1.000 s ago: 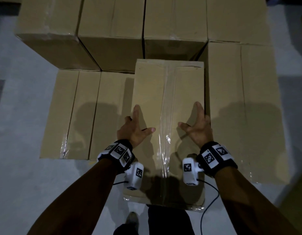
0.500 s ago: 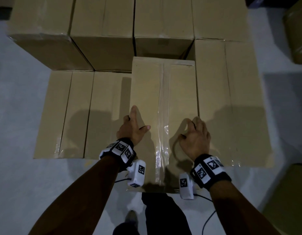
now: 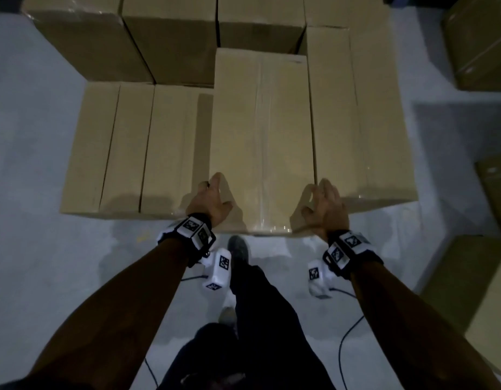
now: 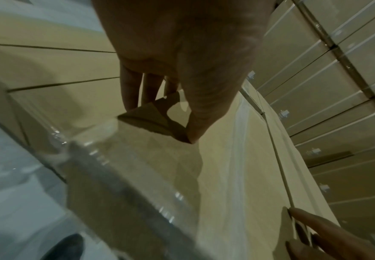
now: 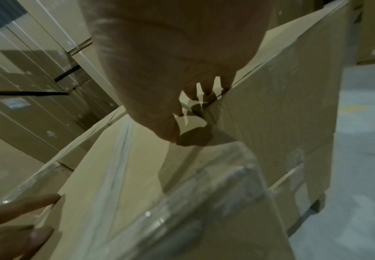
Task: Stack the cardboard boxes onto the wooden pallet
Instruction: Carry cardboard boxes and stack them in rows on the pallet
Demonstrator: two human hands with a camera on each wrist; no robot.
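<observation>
1. Since half a second before, your hands had slid back toward the near end of the middle box [image 3: 260, 142], which sat further in between its neighbours.
2. At far left, two tall boxes [image 3: 125, 43] stood behind the front row, on the grey floor [image 3: 26, 164].
3. Next, a low box [image 3: 131, 147] lay flat, just beside the middle one on its left.
4. Your left hand [image 3: 209, 201] rested on the middle box's near left corner; from the left wrist view, the fingers [image 4: 131, 88] reached straight down over the left edge and the thumb lay on the top face, slightly apart from them.
5. The middle box lay flat in the front row, touching the box on each side, a clear tape [image 3: 260, 164] strip running down its top; its near end stuck out a little past the others.
6. Your right hand [image 3: 325, 209] sat on the near right corner, fingers [image 5: 206, 89] loosely spread and bent at the seam against the right box [image 3: 361, 122], thumb on the top face.
7. You could not tell whether either hand truly gripped or only pressed.
8. At far right, more boxes [image 3: 480, 43] stood apart on the floor.
9. No pallet wood showed clearly under the stack.
</observation>
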